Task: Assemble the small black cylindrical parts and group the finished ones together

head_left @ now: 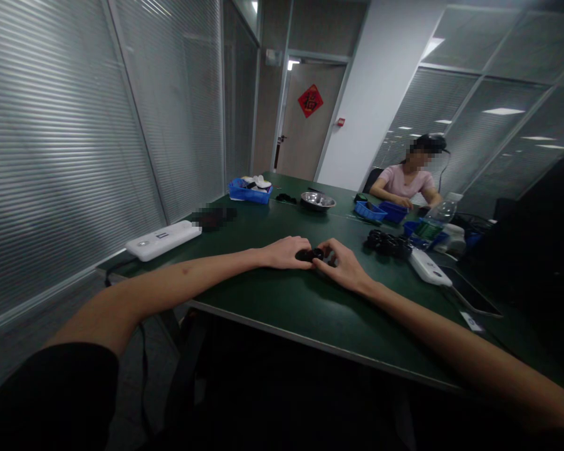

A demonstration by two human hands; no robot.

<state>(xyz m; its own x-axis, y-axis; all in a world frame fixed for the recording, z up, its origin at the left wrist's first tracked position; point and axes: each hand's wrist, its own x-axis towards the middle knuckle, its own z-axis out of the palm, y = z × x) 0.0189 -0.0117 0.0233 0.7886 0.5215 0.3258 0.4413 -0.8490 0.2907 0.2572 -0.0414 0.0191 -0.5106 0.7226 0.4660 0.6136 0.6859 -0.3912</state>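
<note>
Over the middle of the green table (272,294), both hands meet at a small black part (305,255), rounded and dark; its exact kind is too small to tell. My left hand (286,252) is closed on its left side, thumb below and fingers above. From the right, my right hand (345,266) pinches the part's other end between thumb and curved index finger. Fingers hide much of it. A pile of black ring-like parts (388,244) lies to the right of my right hand.
Farther back are a metal bowl (318,202), a filled blue basket (250,190) and another blue basket (370,211). White devices (163,240) flank both sides. A plastic bottle (435,222) leans at right, near a tablet (470,291). A co-worker (407,181) sits across.
</note>
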